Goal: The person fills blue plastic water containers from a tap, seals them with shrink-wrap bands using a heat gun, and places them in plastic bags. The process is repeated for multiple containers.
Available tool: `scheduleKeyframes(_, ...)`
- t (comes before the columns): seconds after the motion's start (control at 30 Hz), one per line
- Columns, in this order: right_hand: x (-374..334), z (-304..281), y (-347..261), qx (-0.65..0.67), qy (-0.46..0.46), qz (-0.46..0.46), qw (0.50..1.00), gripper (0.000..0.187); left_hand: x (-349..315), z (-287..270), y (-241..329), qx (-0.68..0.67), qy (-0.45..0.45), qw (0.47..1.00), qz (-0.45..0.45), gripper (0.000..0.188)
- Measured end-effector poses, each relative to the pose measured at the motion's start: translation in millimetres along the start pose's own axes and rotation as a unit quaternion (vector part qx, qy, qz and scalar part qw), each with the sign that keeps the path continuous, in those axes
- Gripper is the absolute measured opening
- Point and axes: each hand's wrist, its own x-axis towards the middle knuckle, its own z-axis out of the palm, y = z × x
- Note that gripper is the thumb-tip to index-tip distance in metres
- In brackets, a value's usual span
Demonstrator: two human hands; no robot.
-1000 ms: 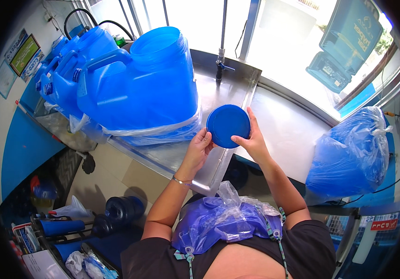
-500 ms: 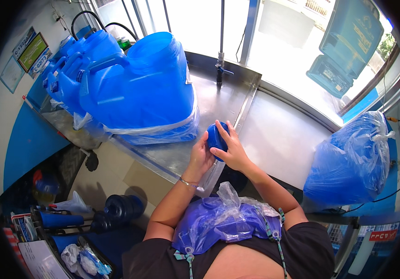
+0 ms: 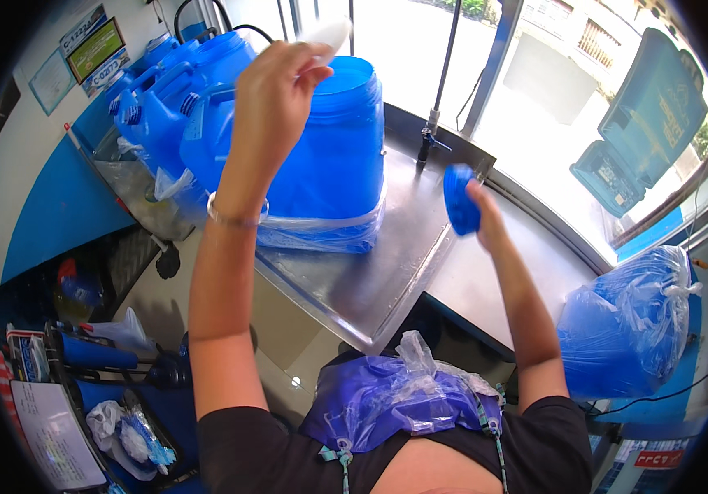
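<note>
**K:** While the right hand (image 3: 486,218) is up over the steel counter (image 3: 370,280), where's the blue lid (image 3: 458,199) and how's it facing?

**M:** Lid's in the right hand, off any container, in the air above the counter's right part, just right of the tap (image 3: 430,136). Seen nearly edge-on. Its flat faces stand roughly vertical, turned left and right; its axis runs about level. Fingers wrap its right side; grip closed on it.

**K:** Left hand?

**M:** Left hand (image 3: 276,90) is raised high, in front of the big blue drum (image 3: 329,156). Fingertips pinch a small white piece (image 3: 327,34). It's blown out against the window light, so I can't tell what it is.

**K:** Containers?

**M:** The big drum stands upright on the counter, top open, clear plastic film (image 3: 321,235) bunched round its base. Can't see inside, contents unknown. Behind it on the left is a row of blue jerrycans (image 3: 169,107) with handles, partly hidden by the arm. On the right is a clear bag (image 3: 626,329) stuffed with blue stuff, knotted on top. Another plastic bag (image 3: 403,403) of blue material sits against the person's chest.

**K:** Cut off?

**M:** A blue machine (image 3: 642,123) outside the window is warped by the lens. Lower left there's clutter on a rack (image 3: 82,370), too dark and small to sort out.
</note>
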Motion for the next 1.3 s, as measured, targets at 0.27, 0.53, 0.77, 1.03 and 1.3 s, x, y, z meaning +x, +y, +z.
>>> scheduleKeyframes(0.27,61,117,-187,-0.327,-0.021,-0.423,0.845,0.097,-4,33,-23,0.007,-0.117,0.992,-0.044,0.013)
scheduleKeyframes(0.53,141,210,-236,-0.632,-0.072,-0.360,0.683,0.106,-3,32,-16,-0.055,-0.114,0.989,-0.072,0.009)
scheduleKeyframes(0.77,140,213,-236,-0.694,-0.197,-0.238,0.650,0.102,-15,19,-32,-0.060,-0.118,0.991,-0.006,0.014)
scheduleKeyframes(1.03,137,222,-243,-0.705,-0.171,-0.359,0.588,0.101,-27,20,-45,0.046,-0.139,0.989,0.013,0.046)
scheduleKeyframes(1.3,144,225,-230,-0.698,-0.155,-0.340,0.611,0.097,-43,31,-51,-0.142,-0.037,0.988,-0.042,0.033)
